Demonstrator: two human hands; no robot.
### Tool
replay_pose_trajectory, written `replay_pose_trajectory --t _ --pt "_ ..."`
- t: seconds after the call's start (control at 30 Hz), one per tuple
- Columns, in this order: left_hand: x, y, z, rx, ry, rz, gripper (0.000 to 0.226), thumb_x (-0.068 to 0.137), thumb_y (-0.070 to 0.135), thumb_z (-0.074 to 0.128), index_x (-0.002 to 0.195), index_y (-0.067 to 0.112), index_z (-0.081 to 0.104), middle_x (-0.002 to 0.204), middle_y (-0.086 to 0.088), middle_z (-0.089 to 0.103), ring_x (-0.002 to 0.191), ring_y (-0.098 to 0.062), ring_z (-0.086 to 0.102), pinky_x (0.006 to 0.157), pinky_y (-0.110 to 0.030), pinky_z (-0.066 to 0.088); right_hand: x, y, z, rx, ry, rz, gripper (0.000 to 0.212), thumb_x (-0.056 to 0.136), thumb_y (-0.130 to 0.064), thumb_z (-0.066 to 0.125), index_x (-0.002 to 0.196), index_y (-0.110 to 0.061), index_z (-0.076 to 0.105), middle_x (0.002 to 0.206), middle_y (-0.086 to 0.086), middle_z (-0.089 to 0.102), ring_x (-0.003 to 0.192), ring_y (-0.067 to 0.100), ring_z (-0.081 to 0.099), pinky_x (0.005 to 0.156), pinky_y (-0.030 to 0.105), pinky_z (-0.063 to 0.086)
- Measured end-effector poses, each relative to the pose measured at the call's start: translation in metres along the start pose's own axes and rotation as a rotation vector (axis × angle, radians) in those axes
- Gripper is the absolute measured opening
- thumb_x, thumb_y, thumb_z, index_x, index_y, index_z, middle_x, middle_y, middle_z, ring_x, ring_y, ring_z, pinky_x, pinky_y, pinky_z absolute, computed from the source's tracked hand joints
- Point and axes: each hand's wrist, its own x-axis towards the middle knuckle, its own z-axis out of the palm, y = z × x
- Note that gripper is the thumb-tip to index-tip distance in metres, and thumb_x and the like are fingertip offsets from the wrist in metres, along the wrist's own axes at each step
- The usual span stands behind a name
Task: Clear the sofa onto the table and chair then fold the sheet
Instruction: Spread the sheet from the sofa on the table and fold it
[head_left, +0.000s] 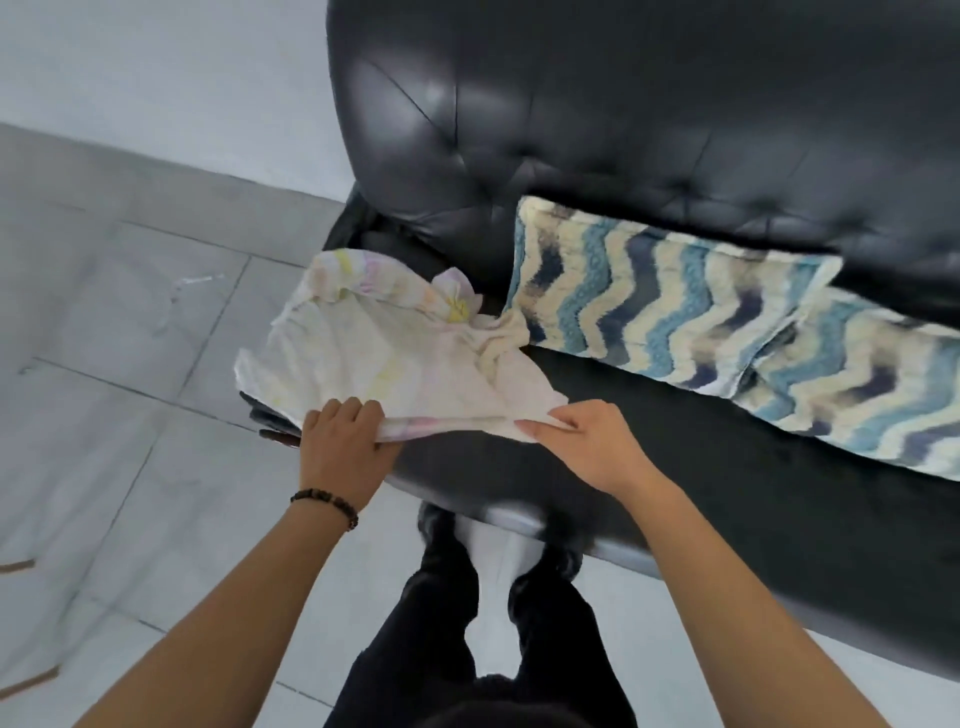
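Bottom centre of frame: person's legs in black trousers (441, 613), standing at the front edge of the black leather sofa (597, 130), pale tiled floor (130, 322) all around. Just above, lower centre: left hand (340, 447), beaded bracelet (327, 506) on the wrist, fingers curled over the near hem of the sheet (395, 353) and clenched on it; right hand (587, 447) pinches the same near edge further right, fingertips closed on a corner of cloth. So both hands grasp the sheet, neither is free. The sheet is a pale, faintly pastel-printed cloth, lying bunched and crumpled on the left end of the sofa seat, centre-left of frame, part of it hanging past the seat's left end, its far edge rumpled into a knot-like fold. Right of it and further back, centre-right: two zigzag-patterned cushions (654, 291) in blue, navy and cream, leaning against the tufted backrest, the right one overlapping the left. Progress, as a judgement: clearing not finished, cushions are on the sofa; no table or chair in view. Folding looks barely begun, sheet only taken by its edge, no neat fold visible. Left: move cushions, spread and fold sheet
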Motion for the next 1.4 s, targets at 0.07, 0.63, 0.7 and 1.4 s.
replay_pose_trajectory --t 0.07,0.63,0.7,1.4 --pt "0.000 0.000 -0.043 -0.023 0.162 0.026 0.042 0.080 0.047 0.050 0.065 0.009 0.053 0.061 -0.007 0.052 0.060 -0.030 0.050 0.060 -0.038 0.036 -0.013 -0.035 -0.017 0.050 0.076 -0.101 0.060 0.084 -0.056 0.064 0.057 -0.008 0.042 0.050 0.003 0.035 0.049 0.009 0.030 0.052 0.029 0.025" --pt "-0.040 -0.088 -0.090 -0.592 0.088 0.009 0.014 0.098 0.021 0.049 0.099 0.015 0.062 0.090 -0.001 0.064 0.084 -0.029 0.058 0.067 -0.028 0.039 -0.200 -0.125 -0.022 -0.103 0.904 0.082 0.033 0.098 -0.028 0.047 0.069 -0.013 0.052 0.064 0.003 0.052 0.060 0.019 0.046 0.053 0.032 0.031" --pt "-0.048 -0.077 -0.079 -0.684 0.028 0.016 0.018 0.099 0.018 0.046 0.107 0.013 0.061 0.097 -0.001 0.062 0.089 -0.026 0.055 0.076 -0.033 0.041 -0.233 -0.100 -0.001 -0.154 0.920 0.235 0.028 0.096 -0.034 0.051 0.077 -0.014 0.051 0.070 0.003 0.054 0.063 0.021 0.050 0.052 0.032 0.032" --pt "-0.335 0.353 -0.162 -0.724 -0.174 1.092 0.029 0.097 0.013 0.048 0.070 0.006 0.044 0.062 -0.009 0.046 0.061 -0.026 0.042 0.059 -0.040 0.035 -0.767 0.122 0.118 -0.031 1.209 1.273 0.061 0.098 -0.062 0.028 0.101 -0.013 0.065 0.102 0.011 0.065 0.087 0.031 0.059 0.071 0.033 0.044"
